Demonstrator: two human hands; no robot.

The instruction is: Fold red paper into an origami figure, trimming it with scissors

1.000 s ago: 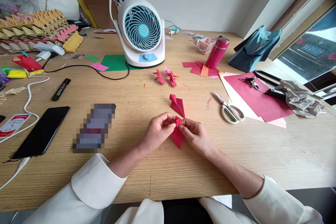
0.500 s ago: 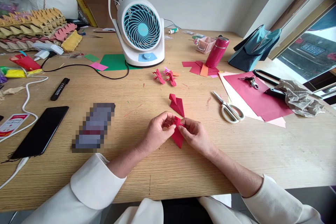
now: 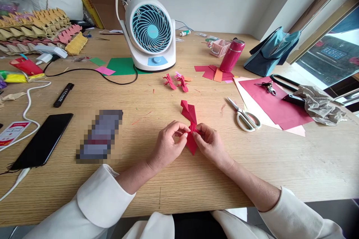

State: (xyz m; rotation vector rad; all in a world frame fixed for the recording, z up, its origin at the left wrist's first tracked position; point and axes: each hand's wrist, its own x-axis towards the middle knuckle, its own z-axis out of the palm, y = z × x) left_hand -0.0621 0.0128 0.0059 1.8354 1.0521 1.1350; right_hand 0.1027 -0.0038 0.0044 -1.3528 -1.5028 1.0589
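Red paper (image 3: 192,146) matt, tbl (image 3: 280,164) wood w/ grain, fan (image 3: 153,31) smooth plstc, flask (image 3: 232,56) glossy.

A wood-grain table (image 3: 294,164) spreads across the frame, bearing a white fan (image 3: 153,31) at upper centre, green paper (image 3: 119,66) partly under its base. A folded red piece (image 3: 189,113) lies near the centre below two small red figures (image 3: 169,82), and scissors (image 3: 239,111) rest right of centre. A black phone (image 3: 43,142) and black marker (image 3: 63,96) lie at left, and a teal bag (image 3: 269,54) stands at upper right.
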